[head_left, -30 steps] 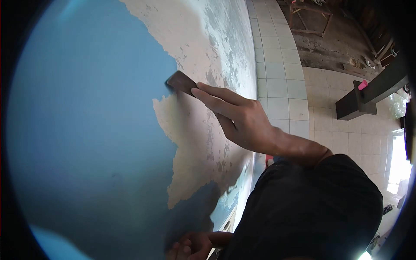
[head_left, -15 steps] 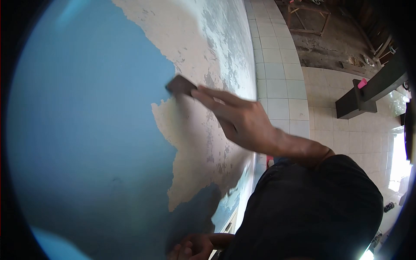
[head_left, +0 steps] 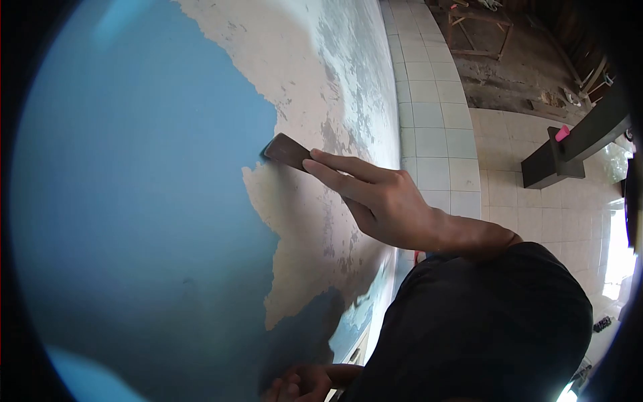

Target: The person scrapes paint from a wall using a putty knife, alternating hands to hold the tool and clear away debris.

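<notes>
My right hand (head_left: 395,204) grips a dark, flat scraper (head_left: 289,151) between its fingers and thumb. The scraper's far edge lies against the wall, where blue paint (head_left: 147,147) meets a bare, pale patch (head_left: 295,234). The patch has a ragged outline and small grey flecks. Low in the view, my left hand (head_left: 298,383) is beside the shaded blue wall with its fingers curled. It is dim there, and I cannot make out what, if anything, those fingers hold.
Pale floor tiles (head_left: 432,134) run along the wall. A dark post (head_left: 546,161) with a pink cup (head_left: 562,133) stands at the right. A wooden frame (head_left: 479,30) is at the top right. My dark shirt (head_left: 482,321) fills the lower right.
My right hand and the scraper are slightly lower and further right in the view, and the scraper looks sharper. The wall view has shifted slightly too. My left hand stays curled.
</notes>
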`<state>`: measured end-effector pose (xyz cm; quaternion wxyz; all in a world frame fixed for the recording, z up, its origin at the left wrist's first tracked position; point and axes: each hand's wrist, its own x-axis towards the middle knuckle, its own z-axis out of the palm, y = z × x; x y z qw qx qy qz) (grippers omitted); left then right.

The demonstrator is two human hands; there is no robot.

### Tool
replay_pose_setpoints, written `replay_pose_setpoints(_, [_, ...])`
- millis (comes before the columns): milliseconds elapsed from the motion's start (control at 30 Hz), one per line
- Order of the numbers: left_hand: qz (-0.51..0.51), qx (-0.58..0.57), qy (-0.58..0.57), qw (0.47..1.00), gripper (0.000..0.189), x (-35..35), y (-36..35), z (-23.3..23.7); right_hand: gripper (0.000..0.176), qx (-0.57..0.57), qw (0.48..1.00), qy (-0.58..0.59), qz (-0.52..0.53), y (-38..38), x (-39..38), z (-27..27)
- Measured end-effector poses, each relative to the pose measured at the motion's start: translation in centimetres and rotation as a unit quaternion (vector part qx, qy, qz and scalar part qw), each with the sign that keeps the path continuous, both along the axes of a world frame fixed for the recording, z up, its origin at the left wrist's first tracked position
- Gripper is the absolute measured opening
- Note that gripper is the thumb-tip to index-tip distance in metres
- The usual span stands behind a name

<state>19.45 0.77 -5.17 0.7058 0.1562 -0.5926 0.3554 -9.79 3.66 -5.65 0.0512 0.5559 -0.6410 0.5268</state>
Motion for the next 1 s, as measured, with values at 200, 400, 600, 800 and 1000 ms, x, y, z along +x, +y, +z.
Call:
replay_pose_setpoints(200, [-0.022,-0.017,-0.007,1.0,0.036,-0.8,0.2,0.2,0.059,-0.017,1.0,-0.001,-0.011,0.1,0.6,0.0])
replay_pose_setpoints(400, [-0.015,-0.009,-0.002,1.0,0.036,-1.3,0.6,0.3,0.059,-0.063,0.997,0.028,-0.045,-1.7,-0.3,-0.1])
replay_pose_setpoints(600, [-0.024,-0.037,-0.009,0.999,0.035,-1.4,-0.1,0.5,0.057,-0.024,1.0,-0.008,-0.007,-0.4,0.1,0.6])
replay_pose_setpoints(800, [-0.015,-0.031,-0.014,0.999,0.035,-0.8,-0.1,0.3,0.055,0.011,1.0,-0.008,0.0,0.2,0.4,0.6])
replay_pose_setpoints(1000, [-0.065,-0.061,0.033,0.995,0.034,-1.5,-0.5,0.0,0.059,-0.033,0.999,-0.015,-0.017,-1.2,-0.7,0.6])
